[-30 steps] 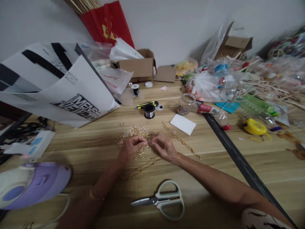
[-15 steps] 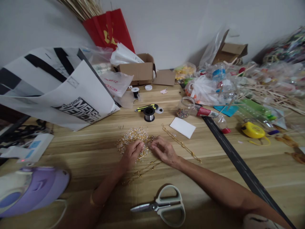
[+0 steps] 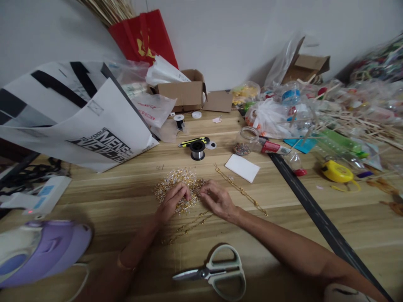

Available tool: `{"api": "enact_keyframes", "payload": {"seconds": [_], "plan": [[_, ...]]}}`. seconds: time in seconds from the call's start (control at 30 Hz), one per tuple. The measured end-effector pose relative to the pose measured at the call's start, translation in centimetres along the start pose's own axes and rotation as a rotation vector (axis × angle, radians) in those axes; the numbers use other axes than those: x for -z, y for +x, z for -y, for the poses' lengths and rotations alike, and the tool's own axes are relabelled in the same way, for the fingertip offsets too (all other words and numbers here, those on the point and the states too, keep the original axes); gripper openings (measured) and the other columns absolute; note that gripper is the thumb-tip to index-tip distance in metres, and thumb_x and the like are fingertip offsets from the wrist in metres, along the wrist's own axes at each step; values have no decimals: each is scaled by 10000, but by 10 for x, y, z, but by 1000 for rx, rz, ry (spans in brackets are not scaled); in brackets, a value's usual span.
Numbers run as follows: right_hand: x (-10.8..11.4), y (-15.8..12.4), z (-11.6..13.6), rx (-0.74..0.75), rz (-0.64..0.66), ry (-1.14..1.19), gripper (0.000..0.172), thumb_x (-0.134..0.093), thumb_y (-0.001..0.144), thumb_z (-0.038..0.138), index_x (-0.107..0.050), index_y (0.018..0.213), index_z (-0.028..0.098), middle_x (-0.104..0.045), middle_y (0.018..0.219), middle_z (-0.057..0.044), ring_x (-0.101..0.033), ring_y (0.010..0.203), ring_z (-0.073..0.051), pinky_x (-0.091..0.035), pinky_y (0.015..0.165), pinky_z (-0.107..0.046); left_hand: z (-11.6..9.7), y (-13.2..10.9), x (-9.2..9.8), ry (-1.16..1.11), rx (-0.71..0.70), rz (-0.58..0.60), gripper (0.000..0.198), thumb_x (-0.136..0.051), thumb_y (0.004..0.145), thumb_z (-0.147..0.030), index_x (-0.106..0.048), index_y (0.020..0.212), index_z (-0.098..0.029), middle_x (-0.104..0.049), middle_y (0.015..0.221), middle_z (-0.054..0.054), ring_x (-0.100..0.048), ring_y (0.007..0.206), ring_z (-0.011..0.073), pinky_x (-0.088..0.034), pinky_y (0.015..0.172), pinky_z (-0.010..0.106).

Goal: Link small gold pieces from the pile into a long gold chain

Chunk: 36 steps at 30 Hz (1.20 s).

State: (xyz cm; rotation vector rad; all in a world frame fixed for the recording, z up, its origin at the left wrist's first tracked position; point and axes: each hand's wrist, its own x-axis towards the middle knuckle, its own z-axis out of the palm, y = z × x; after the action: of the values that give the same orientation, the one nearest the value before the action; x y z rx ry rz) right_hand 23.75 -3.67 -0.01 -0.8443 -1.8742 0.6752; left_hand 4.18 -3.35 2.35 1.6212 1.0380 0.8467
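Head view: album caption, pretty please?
Left hand over a glittery gold-and-clear pile, right hand at its edge, pale-handled metal scissors nearby.

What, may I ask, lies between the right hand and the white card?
In the head view, a gold chain lies between the right hand and the white card.

The left hand [image 3: 174, 201] has moved a bit toward 8 o'clock, away from the right hand [image 3: 220, 202]; a second ago their fingertips almost met, and now the gap is wider, with more beads [image 3: 170, 182] showing in it; the left fingers now bend down over the beads; the view has tipped up, so the scissors [image 3: 204, 274] sit lower, toward 6 o'clock; more straw [image 3: 108, 11] shows at 11 o'clock; less sleeve [image 3: 343, 293] shows at 4 o'clock.
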Motion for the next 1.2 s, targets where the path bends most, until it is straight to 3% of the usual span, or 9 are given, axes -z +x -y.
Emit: {"api": "enact_keyframes", "payload": {"seconds": [1.2], "plan": [[-3, -1, 6, 76, 29, -14, 64, -495, 879, 159, -541, 842, 183, -589, 784, -45, -523, 734, -154, -427, 677, -289, 5, 7, -8, 112, -84, 139, 333, -293, 953, -376, -438, 726, -179, -453, 770, 17, -431, 783, 164, -348, 769, 293]]}}
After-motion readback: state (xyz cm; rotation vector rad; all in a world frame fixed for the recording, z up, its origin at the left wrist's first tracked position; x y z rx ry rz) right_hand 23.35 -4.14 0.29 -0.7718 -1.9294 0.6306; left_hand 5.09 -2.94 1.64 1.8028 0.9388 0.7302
